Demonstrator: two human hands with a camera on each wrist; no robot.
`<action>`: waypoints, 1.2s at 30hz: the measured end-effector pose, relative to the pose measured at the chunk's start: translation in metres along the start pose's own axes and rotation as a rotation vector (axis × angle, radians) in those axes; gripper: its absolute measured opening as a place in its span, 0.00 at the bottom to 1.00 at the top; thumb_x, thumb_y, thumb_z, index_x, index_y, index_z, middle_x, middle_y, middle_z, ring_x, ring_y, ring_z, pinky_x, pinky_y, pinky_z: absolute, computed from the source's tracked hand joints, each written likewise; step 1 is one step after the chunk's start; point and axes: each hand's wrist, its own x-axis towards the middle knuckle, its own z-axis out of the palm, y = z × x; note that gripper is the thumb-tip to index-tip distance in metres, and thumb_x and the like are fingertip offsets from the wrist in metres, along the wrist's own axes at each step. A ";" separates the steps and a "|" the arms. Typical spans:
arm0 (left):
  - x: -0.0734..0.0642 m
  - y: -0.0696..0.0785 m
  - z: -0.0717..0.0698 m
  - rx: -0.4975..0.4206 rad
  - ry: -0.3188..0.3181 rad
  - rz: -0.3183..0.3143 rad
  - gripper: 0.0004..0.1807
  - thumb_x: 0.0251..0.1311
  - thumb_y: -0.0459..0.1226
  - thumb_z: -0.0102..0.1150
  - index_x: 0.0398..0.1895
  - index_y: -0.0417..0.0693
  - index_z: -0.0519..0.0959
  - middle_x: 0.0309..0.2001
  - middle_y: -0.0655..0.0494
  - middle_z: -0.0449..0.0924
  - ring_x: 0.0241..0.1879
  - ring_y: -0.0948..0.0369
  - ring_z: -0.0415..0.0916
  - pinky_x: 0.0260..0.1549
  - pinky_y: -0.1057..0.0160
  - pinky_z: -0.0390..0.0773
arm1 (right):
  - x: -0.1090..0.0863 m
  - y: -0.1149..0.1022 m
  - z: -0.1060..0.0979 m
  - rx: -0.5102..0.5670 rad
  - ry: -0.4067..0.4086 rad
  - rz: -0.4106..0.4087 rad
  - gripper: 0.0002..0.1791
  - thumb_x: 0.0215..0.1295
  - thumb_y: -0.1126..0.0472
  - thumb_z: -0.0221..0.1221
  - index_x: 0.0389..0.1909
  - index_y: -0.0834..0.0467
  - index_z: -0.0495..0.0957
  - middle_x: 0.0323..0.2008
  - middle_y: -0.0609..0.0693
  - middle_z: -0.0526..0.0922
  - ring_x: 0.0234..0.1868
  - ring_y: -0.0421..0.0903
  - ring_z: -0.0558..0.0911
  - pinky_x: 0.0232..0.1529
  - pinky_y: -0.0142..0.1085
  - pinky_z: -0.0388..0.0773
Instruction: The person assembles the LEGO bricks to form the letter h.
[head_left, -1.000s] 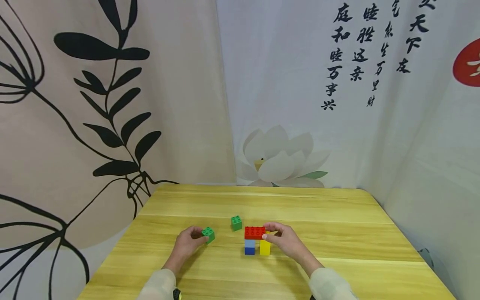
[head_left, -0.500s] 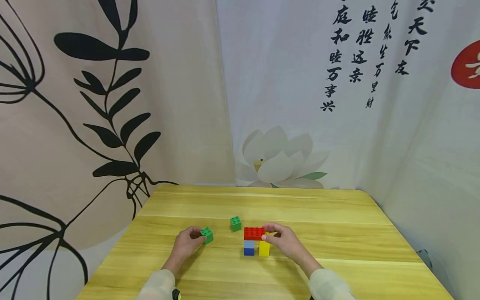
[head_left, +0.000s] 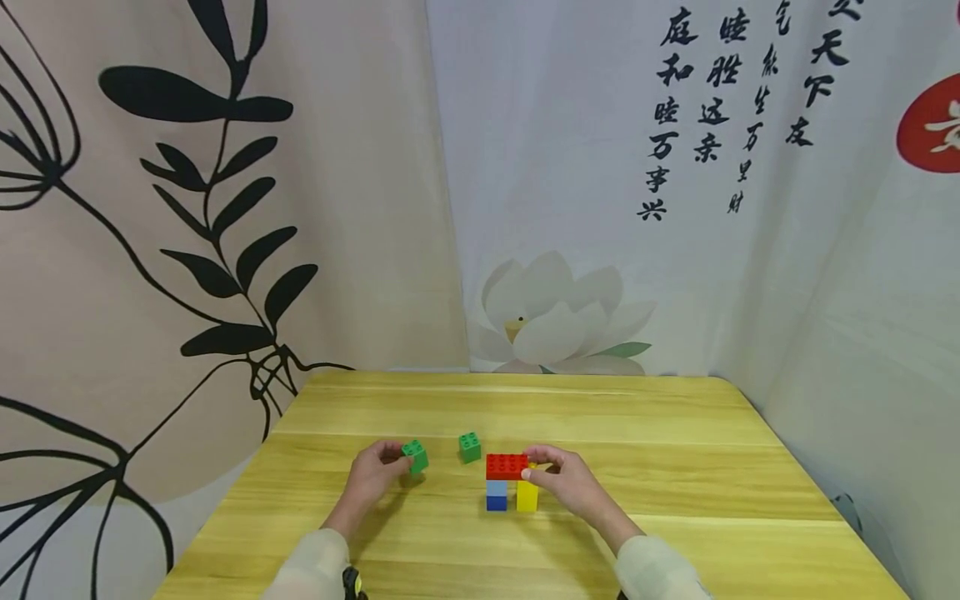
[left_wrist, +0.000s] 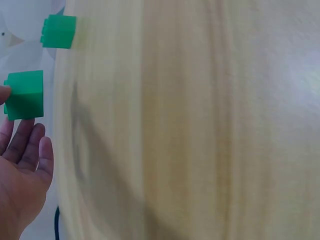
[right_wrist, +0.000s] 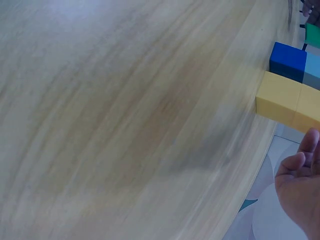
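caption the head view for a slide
Left hand pinches a green block; right hand grips a block arch on a table.

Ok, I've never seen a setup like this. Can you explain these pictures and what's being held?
There's no machine: these are a person's bare left hand and right hand. The wide picture comes from a camera worn on the head; the other two come from one on each wrist.

On the wood-grain table stands a toy brick arch: a red brick spans a light blue brick on a dark blue brick, and two stacked yellow bricks. A loose green brick sits farther back, to its left.

The left hand's grip pinches a second green brick, apparently lifted off the table. The right hand's grip is at the arch's right end; exactly which brick it pinches is unclear.
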 end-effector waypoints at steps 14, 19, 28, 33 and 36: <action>0.009 0.039 -0.008 -0.034 -0.030 0.077 0.18 0.64 0.40 0.64 0.53 0.40 0.78 0.47 0.50 0.79 0.49 0.55 0.75 0.45 0.59 0.77 | 0.000 -0.002 0.000 0.012 -0.005 -0.001 0.24 0.65 0.51 0.65 0.58 0.58 0.78 0.50 0.52 0.80 0.40 0.49 0.75 0.45 0.48 0.79; 0.013 0.054 -0.007 -0.013 -0.037 0.112 0.18 0.64 0.40 0.64 0.53 0.39 0.78 0.46 0.50 0.79 0.50 0.54 0.75 0.45 0.58 0.77 | -0.001 -0.004 0.000 0.004 0.000 -0.006 0.23 0.65 0.52 0.65 0.58 0.58 0.78 0.50 0.52 0.81 0.39 0.49 0.75 0.44 0.48 0.79; 0.015 0.075 0.000 -0.038 -0.097 0.160 0.16 0.63 0.38 0.65 0.52 0.40 0.79 0.45 0.52 0.80 0.49 0.54 0.75 0.45 0.56 0.78 | -0.001 -0.003 0.000 0.012 0.003 -0.011 0.23 0.65 0.52 0.66 0.57 0.58 0.78 0.49 0.52 0.81 0.39 0.49 0.75 0.44 0.48 0.78; 0.013 0.085 0.005 -0.051 -0.147 0.189 0.14 0.62 0.37 0.66 0.49 0.43 0.80 0.42 0.54 0.80 0.47 0.56 0.75 0.42 0.56 0.77 | -0.001 -0.002 0.002 0.019 -0.003 -0.002 0.23 0.64 0.51 0.66 0.57 0.58 0.79 0.49 0.52 0.81 0.39 0.49 0.75 0.43 0.47 0.78; 0.012 0.091 0.009 -0.053 -0.174 0.201 0.13 0.62 0.37 0.66 0.48 0.44 0.81 0.41 0.55 0.80 0.45 0.56 0.75 0.41 0.57 0.78 | -0.002 -0.002 0.002 0.022 -0.006 -0.001 0.23 0.64 0.51 0.66 0.57 0.58 0.78 0.50 0.52 0.81 0.39 0.48 0.75 0.43 0.46 0.78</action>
